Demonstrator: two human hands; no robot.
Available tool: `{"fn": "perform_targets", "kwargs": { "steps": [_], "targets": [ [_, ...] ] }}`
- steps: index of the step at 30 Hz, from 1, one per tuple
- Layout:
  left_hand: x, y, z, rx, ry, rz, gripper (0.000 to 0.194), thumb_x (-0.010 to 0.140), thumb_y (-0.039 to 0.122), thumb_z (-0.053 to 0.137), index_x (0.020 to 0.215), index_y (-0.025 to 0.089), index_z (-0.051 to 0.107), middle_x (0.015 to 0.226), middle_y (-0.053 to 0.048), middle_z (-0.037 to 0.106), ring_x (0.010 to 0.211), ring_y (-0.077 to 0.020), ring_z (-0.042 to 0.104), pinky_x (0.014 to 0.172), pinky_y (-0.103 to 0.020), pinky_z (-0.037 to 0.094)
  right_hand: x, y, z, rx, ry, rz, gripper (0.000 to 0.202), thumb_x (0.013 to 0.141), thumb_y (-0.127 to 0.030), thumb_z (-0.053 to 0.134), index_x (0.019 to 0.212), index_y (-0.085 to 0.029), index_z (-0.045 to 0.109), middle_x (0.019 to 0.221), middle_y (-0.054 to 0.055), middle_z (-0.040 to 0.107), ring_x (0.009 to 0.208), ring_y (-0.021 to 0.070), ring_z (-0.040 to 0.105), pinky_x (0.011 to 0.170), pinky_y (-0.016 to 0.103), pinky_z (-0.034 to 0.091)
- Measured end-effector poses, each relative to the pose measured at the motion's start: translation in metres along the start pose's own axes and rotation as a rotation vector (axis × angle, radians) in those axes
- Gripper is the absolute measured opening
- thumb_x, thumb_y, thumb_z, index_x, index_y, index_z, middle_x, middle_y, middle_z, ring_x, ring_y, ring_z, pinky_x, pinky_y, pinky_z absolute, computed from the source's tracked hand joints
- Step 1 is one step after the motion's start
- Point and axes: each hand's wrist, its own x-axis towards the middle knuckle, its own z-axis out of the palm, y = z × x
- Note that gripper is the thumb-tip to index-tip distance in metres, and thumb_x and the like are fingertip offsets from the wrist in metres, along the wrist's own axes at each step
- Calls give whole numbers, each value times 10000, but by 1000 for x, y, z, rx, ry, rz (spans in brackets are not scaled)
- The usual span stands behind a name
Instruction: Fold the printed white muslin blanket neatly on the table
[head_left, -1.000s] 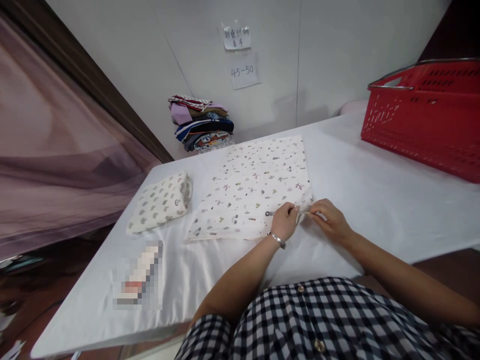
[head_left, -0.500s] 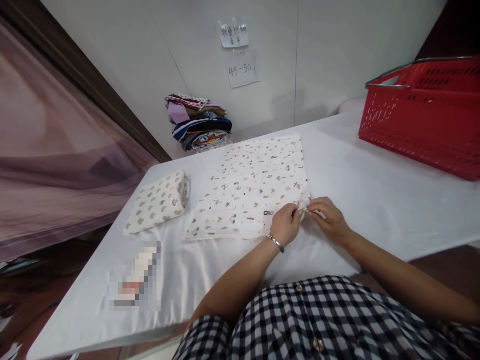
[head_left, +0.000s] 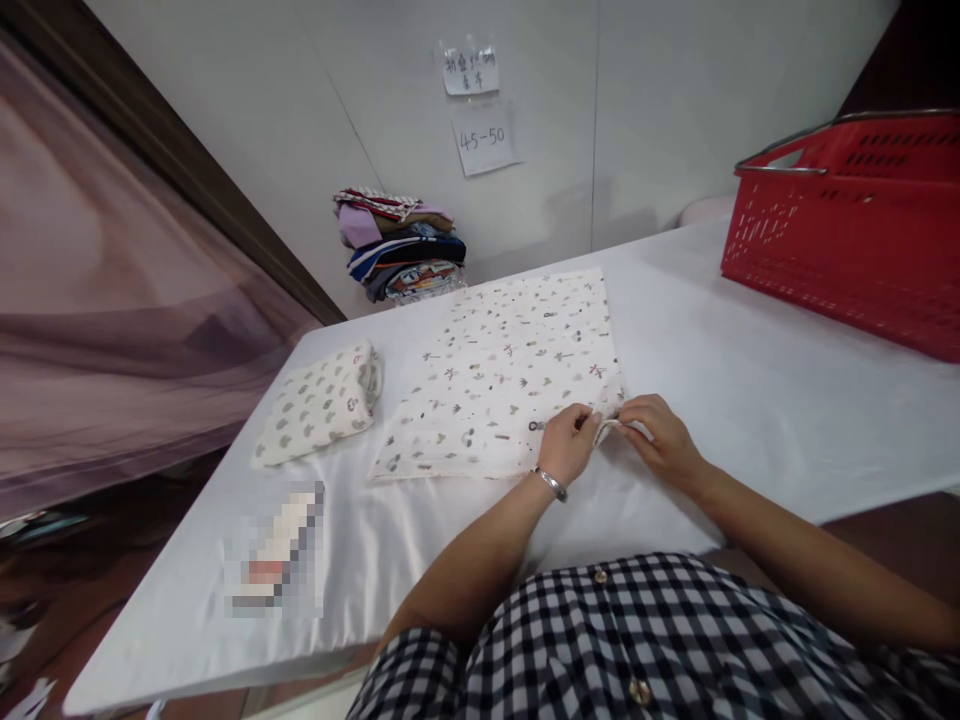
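A white cloth (head_left: 495,380) with small printed plants and figures lies spread flat in a folded rectangle on the table. At its near right corner my left hand (head_left: 568,440), with a silver bracelet at the wrist, pinches the layered edge. My right hand (head_left: 660,438) grips the same corner just to the right, thumb against fingers. A short stretch of the cloth's edge is raised between the two hands. Which layers each hand has hold of is hidden by the fingers.
Left of the cloth lies a folded cream cloth (head_left: 319,405) with grey-green prints. Nearer is a pixelated object (head_left: 281,550). A stack of folded fabrics (head_left: 405,245) stands by the wall. A red basket (head_left: 847,235) sits at the right on the white-covered table (head_left: 750,400).
My left hand has shifted slightly left, away from my right hand, so more of the pinched edge shows between them. The spread cloth lies as before.
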Motion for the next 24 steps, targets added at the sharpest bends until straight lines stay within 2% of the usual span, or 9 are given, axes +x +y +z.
{"fn": "perform_targets", "kwargs": {
  "steps": [4,6,9,20,24],
  "targets": [
    [4,-3,-7,232,91,148,170,892,280,472,822,189,597,749,1,598,703,-128,529,662,-243,390,1,-2,-1,62,-10,-20,164,836,-131,569,967,-225,537,958,54,615,914,194,571,784,395,484],
    [3,-4,-8,332,71,246,152,890,273,485,856,191,608,793,-14,612,748,-141,539,696,-255,397,1,-3,-1,76,-19,-32,161,841,-128,561,965,-227,538,936,46,620,886,187,578,763,387,486],
    [0,-2,-6,337,2,317,157,899,280,489,868,193,616,794,-15,618,759,-142,546,703,-254,408,1,-3,-1,73,-11,-39,146,845,-130,555,956,-223,541,902,44,616,849,182,577,737,379,483],
    [2,0,-10,178,-116,277,125,842,212,545,765,195,642,736,4,596,737,-131,548,683,-243,411,0,0,-1,87,-23,-6,158,843,-134,570,962,-234,542,905,46,615,866,187,576,741,382,489],
    [2,-2,-10,94,-160,251,120,827,192,541,788,198,655,732,8,603,716,-124,558,677,-237,420,-1,1,-1,101,-45,6,170,853,-156,568,998,-243,547,913,49,615,863,185,577,733,379,495]
  ]
}}
